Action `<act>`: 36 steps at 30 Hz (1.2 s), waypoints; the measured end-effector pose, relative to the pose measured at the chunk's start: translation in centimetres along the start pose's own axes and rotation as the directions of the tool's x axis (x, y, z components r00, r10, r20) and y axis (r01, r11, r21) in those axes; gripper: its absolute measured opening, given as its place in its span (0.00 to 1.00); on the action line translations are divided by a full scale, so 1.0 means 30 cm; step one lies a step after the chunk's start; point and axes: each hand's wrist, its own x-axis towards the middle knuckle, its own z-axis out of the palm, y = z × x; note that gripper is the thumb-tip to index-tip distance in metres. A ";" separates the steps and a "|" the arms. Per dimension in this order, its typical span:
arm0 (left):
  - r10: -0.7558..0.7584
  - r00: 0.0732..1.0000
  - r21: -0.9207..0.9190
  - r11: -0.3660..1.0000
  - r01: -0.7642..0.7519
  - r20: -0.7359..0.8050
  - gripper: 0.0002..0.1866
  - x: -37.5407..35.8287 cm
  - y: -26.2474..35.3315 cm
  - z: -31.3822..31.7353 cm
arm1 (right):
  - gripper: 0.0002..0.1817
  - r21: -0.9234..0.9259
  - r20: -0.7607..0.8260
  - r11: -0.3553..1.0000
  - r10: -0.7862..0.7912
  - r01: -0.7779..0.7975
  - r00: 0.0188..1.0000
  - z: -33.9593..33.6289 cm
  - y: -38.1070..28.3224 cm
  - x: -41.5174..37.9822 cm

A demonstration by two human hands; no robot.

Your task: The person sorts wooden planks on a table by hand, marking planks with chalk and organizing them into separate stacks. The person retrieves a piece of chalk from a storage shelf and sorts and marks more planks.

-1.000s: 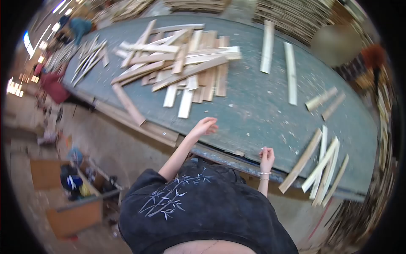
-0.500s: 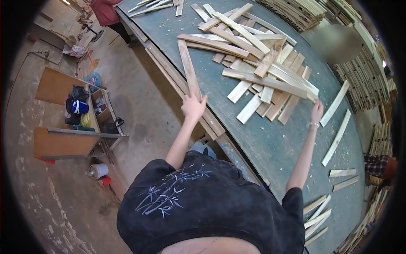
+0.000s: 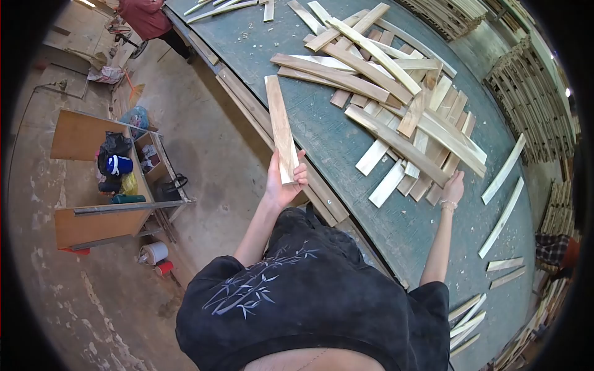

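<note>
My left hand (image 3: 286, 179) is closed around the lower end of a pale wooden slat (image 3: 280, 120), which points away from me with its broad face up, over the table's near edge. Fingers of my right hand (image 3: 453, 187) are closed on the near end of a brownish wooden slat (image 3: 396, 143). That slat lies slantwise on top of a loose, crisscrossed pile of wooden slats (image 3: 352, 78). My right fingertips are partly hidden.
The green table (image 3: 334, 145) carries sawdust and several separate slats (image 3: 502, 170) on the right. Tall slat stacks (image 3: 532, 99) stand beyond it. A person in a red top (image 3: 145, 17) is at the far left; a plaid sleeve (image 3: 552, 248) shows at right. An open wooden cabinet (image 3: 99, 213) stands on the floor.
My left hand has turned and drawn its slat closer to me, showing more of its face. My right hand has moved nearer, and the slat's near end has swung toward me.
</note>
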 end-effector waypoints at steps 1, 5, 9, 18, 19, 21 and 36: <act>-0.007 1.000 0.006 1.000 0.007 -0.003 0.30 -0.002 -0.015 0.016 | 0.12 -0.005 0.053 0.997 0.082 -0.082 0.995 -0.044 -0.058 -0.055; 0.422 0.876 0.776 0.624 -0.094 -0.233 0.28 0.027 -0.167 0.008 | 0.13 0.023 0.073 0.979 0.199 -0.201 0.977 -0.091 -0.072 -0.262; 0.607 0.794 0.984 0.161 -0.079 -0.036 0.19 0.045 -0.313 0.077 | 0.15 0.192 0.089 0.904 0.371 -0.381 0.924 -0.174 -0.015 -0.512; 0.204 0.948 0.970 -0.039 -0.240 0.243 0.22 0.064 -0.722 0.218 | 0.14 0.399 0.607 0.244 0.652 -0.884 0.454 -0.504 0.228 -1.075; 0.102 0.964 0.969 -0.006 -0.246 0.245 0.22 0.062 -0.783 0.233 | 0.12 0.349 0.865 -0.151 0.431 -0.925 0.256 -0.565 0.201 -1.097; -0.087 0.969 0.971 0.094 -0.221 0.229 0.23 0.057 -0.906 0.262 | 0.10 0.180 0.954 -0.670 -0.060 -0.721 0.293 -0.588 0.186 -1.211; -0.831 0.518 0.674 -0.264 -0.690 0.205 0.22 0.013 -1.373 0.065 | 0.09 -0.286 0.475 -0.941 -0.305 -0.183 0.825 -0.545 0.028 -1.307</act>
